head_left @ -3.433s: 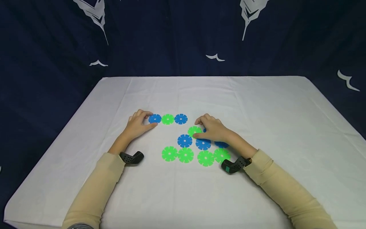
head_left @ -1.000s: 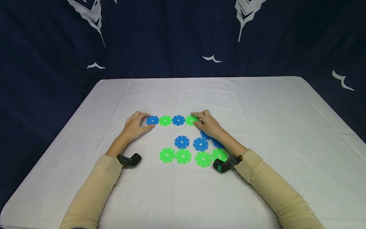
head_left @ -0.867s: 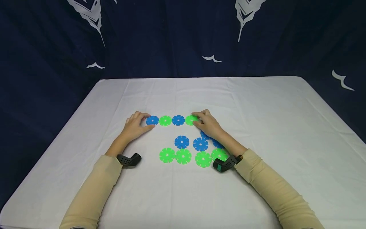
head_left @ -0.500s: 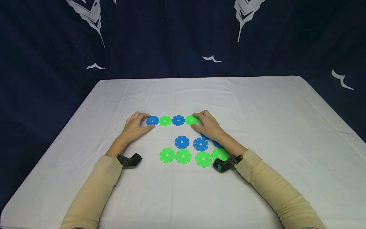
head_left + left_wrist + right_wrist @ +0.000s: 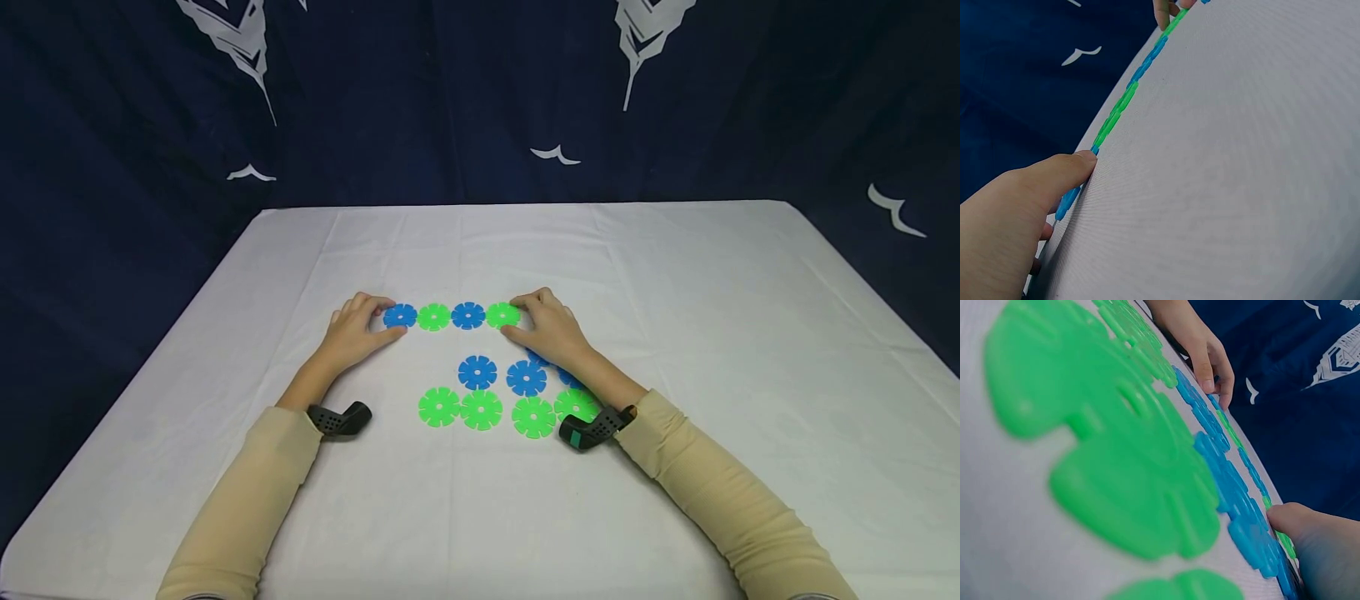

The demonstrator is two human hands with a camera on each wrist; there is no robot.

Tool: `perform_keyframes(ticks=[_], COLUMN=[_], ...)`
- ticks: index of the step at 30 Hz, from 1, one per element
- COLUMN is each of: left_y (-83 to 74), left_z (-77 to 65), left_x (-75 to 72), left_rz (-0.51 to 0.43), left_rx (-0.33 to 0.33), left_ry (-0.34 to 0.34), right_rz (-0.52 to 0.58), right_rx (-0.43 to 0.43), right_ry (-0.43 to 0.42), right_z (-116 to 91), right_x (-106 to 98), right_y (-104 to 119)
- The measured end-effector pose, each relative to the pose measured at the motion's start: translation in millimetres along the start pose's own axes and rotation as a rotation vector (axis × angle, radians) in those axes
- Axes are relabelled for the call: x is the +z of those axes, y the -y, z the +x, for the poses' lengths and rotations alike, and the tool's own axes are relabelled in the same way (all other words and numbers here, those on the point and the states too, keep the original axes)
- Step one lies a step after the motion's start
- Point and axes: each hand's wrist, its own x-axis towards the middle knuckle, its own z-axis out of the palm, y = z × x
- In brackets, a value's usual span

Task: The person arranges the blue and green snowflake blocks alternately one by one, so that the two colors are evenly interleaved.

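Observation:
A row of alternating blue and green notched interlocking discs lies flat on the white cloth in the head view. My left hand (image 5: 354, 332) holds the blue disc (image 5: 400, 316) at the row's left end, thumb and forefinger on its opposite edges. Then come a green disc (image 5: 433, 317) and a second blue disc (image 5: 468, 315). The right-end green disc (image 5: 503, 315) is held by its edges between the thumb and forefinger of my right hand (image 5: 553, 330). In the left wrist view, my left thumb (image 5: 1063, 172) covers part of the end blue disc (image 5: 1067, 204).
Nearer me lie several loose discs, among them a blue disc (image 5: 477, 372) and a green disc (image 5: 534, 417). Two blue ones are partly under my right forearm. A dark blue curtain (image 5: 450, 100) hangs behind the white-covered table (image 5: 300, 250).
The right hand has brought a green disc from the loose group to the row's right end, beside the blue one. Since then its fingers have shifted slightly to that disc's edges. The left hand stays put.

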Motion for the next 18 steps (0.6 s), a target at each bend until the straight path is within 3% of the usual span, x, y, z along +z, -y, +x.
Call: perform_keyframes(ticks=[18], left_y=[-1.1], left_z=[-0.5], left_x=[-0.6], left_rz=[0.008], left_rx=[-0.005], left_ry=[0.001], right_rz=[0.015], right_rx=[-0.004], right_ry=[-0.005], right_z=[2.7], right_x=[1.0], right_y=[-4.0])
